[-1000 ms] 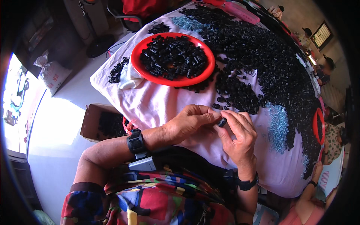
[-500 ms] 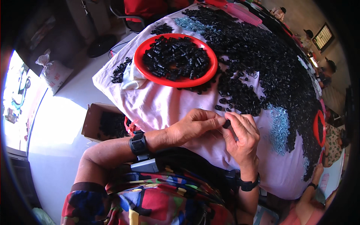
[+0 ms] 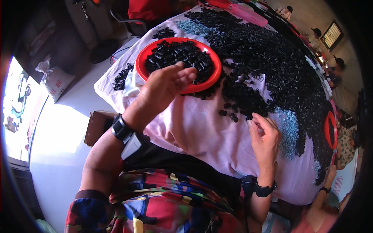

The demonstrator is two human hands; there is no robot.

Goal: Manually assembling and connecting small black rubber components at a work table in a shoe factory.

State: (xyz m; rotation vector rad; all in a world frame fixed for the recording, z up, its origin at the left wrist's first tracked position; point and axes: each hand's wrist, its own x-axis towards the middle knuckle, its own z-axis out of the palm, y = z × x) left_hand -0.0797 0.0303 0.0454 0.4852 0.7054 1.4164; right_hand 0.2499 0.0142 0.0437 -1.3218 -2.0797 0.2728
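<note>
Red plastic dish (image 3: 217,69), round, on pink cloth (image 3: 194,124); landmark for all places below. Contents: small black plastic pieces (image 3: 180,54), heaped well inside the rim.

Left hand (image 3: 165,83): above the near rim of the dish, fingers loosely curled, thumb apart from them; grip slack. Contact with dish or pieces: cannot tell. Black watch (image 3: 121,129) at the wrist.

Right hand (image 3: 266,134): nearer the wearer than the dish and to its right, just beside the black pieces there. Thumb and forefinger bent toward each other, tips close; anything pinched between: cannot tell. Black wristband (image 3: 266,189) below.

Loose black pieces (image 3: 223,113): small group, just beyond the dish's near right side. Large spread of black pieces (image 3: 272,58): right of the dish. Light blue slender pieces: one patch (image 3: 287,134) right and nearer than the dish, another patch (image 3: 196,27) beyond it. Cardboard box (image 3: 97,126): left of the dish and nearer. White sack (image 3: 56,79): well left of the dish.
</note>
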